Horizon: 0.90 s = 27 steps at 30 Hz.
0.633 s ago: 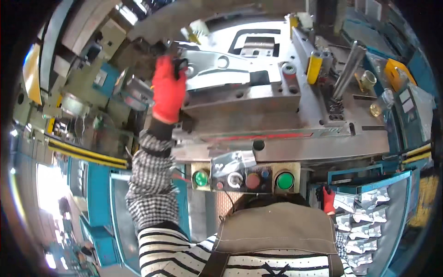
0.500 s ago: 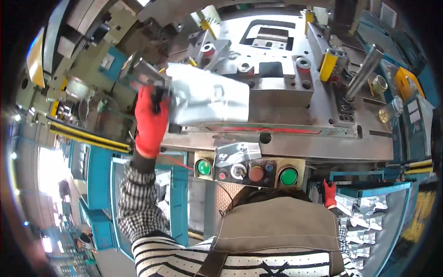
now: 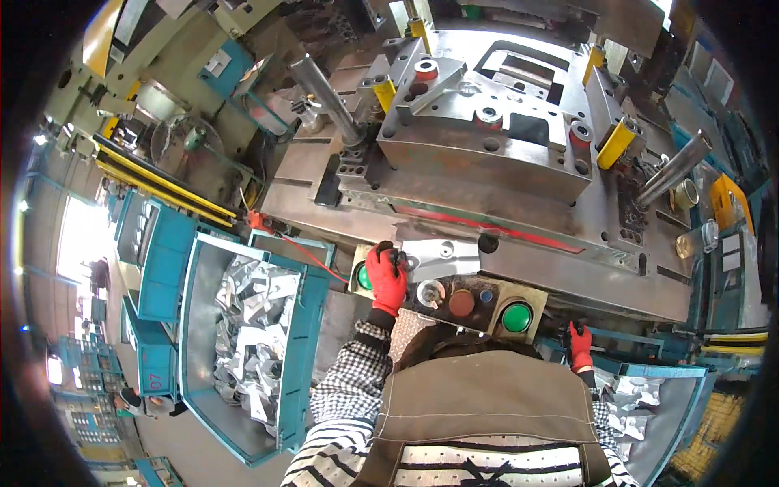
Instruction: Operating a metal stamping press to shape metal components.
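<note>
My left hand (image 3: 386,277), in a red glove, grips the left edge of a stamped silver metal part (image 3: 442,256). It holds the part just above the control box (image 3: 487,302) at the press's front edge. My right hand (image 3: 579,346), also in a red glove, is low on the right at the rim of a blue bin (image 3: 649,373) holding shiny metal parts. Whether its fingers hold anything does not show. The grey press die (image 3: 487,138) lies open beyond the control box, with nothing on its upper face.
The control box carries a green button (image 3: 517,316) and a red button (image 3: 461,303). A blue bin (image 3: 312,325) with several stamped parts stands to my left. Steel guide posts (image 3: 324,89) and yellow blocks (image 3: 614,144) flank the die. Yellow rails (image 3: 162,183) run at far left.
My left hand has drawn the stamped part off the die and down to the control box. My view has tilted, showing the left bin. The right hand stays by the right bin.
</note>
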Each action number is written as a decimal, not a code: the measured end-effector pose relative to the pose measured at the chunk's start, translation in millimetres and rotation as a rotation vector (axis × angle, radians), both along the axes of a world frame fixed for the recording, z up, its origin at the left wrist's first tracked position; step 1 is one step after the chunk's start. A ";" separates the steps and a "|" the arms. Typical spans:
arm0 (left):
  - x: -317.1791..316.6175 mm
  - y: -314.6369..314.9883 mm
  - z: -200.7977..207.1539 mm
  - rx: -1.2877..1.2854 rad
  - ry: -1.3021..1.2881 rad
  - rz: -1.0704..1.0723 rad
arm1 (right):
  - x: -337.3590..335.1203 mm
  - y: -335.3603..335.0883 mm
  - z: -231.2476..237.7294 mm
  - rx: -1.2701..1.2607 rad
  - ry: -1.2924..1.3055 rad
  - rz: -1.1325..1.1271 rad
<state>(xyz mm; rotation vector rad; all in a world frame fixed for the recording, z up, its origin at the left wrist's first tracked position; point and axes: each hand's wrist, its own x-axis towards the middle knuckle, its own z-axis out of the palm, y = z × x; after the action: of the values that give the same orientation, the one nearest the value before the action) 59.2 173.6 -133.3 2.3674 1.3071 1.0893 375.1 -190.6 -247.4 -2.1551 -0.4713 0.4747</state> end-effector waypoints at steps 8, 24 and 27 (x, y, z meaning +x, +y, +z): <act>-2.9 6.1 -27.7 -0.108 -0.071 0.141 | -16.3 -44.3 -24.2 0.116 0.107 -0.153; -11.3 13.8 -28.1 -0.520 -0.237 -0.147 | -80.2 -81.0 47.2 0.209 0.462 -0.294; 11.6 -6.3 17.2 -0.387 -0.094 -0.124 | -113.7 -124.7 18.0 0.100 0.341 -0.506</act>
<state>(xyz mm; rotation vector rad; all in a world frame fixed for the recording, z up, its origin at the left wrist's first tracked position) 70.8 167.3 -116.0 2.0550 1.1953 0.8143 261.4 -315.3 -229.4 -1.9487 0.2330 0.5011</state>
